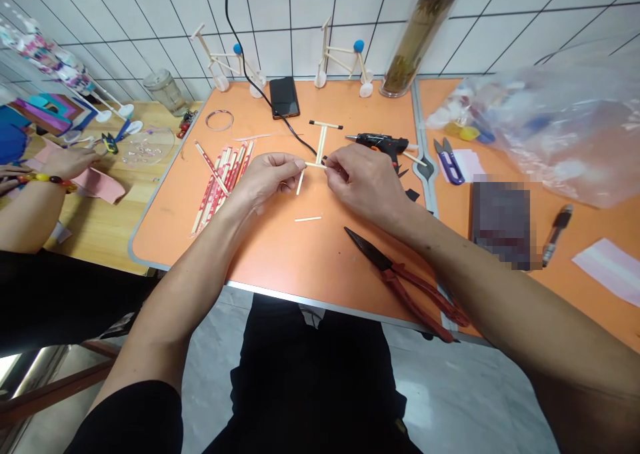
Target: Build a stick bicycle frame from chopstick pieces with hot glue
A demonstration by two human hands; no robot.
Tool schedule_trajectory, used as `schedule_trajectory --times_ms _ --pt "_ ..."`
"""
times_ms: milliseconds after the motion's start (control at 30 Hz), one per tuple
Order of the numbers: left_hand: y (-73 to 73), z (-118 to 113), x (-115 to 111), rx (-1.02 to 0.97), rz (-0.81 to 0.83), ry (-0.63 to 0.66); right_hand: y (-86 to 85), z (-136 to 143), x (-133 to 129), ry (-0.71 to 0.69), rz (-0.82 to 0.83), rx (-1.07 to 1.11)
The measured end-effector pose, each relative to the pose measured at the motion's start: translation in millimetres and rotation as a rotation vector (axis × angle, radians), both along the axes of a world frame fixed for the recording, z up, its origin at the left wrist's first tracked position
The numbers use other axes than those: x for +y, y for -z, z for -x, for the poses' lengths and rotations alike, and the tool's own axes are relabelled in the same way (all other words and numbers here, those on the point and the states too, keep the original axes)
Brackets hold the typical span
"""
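My left hand (273, 181) pinches one end of a thin, pale wooden stick (315, 165), and my right hand (363, 174) is closed at its other end. A second short stick (300, 183) slants down from under my left fingertips; whether the two are joined I cannot tell. Just beyond lies a T-shaped piece of sticks (323, 141) with black tips on its crossbar. Another loose bit of stick (308, 219) rests on the orange table (280, 254) nearer to me. Behind my right hand is a black glue gun (383, 144).
Red-handled pliers (395, 274) lie by my right forearm. Wrapped chopsticks (220, 181) are at the left. Two stick tricycle models (345, 61), a phone (284, 97) and a tall jar (420, 41) line the back, where a cable hangs. A co-worker's hand (75, 161) is far left.
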State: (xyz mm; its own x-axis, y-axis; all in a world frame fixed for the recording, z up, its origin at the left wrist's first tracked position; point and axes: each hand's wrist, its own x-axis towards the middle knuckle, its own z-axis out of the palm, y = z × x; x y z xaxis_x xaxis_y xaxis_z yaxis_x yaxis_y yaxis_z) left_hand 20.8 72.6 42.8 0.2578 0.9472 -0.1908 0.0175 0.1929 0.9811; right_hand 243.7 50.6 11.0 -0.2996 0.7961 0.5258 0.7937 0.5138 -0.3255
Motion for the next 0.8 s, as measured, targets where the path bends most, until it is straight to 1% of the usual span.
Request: schedule_trajectory --times_ms 200,300,367,433,533,633,800 --pt "2.8 -1.9 0.3 0.017 -0.005 -0.023 -2.9 1.8 -2.1 -0.025 0.022 0.049" --pt "1.5 -3.2 -0.4 0.017 -0.022 -0.034 -5.9 2.9 -2.7 -0.02 0.062 0.148" --pt "0.7 -4.1 -0.9 0.004 -0.029 -0.045 -9.2 4.4 -2.7 -0.004 0.144 0.284" --pt "0.6 -5.0 -1.2 -0.006 -0.025 -0.047 -13.4 6.2 -2.7 0.002 0.273 0.454" --pt "2.4 -6.2 -1.3 -0.014 -0.004 -0.032 -20.2 8.8 -3.3 -0.03 0.474 0.66" --pt "5.8 -7.1 -0.7 -0.038 0.011 -0.013 -24.9 10.6 -4.5 -0.053 0.576 0.736" --pt "9.3 -7.5 0.1 -0.07 0.02 -0.009 -25.2 14.0 -4.6 -0.039 0.645 0.804"
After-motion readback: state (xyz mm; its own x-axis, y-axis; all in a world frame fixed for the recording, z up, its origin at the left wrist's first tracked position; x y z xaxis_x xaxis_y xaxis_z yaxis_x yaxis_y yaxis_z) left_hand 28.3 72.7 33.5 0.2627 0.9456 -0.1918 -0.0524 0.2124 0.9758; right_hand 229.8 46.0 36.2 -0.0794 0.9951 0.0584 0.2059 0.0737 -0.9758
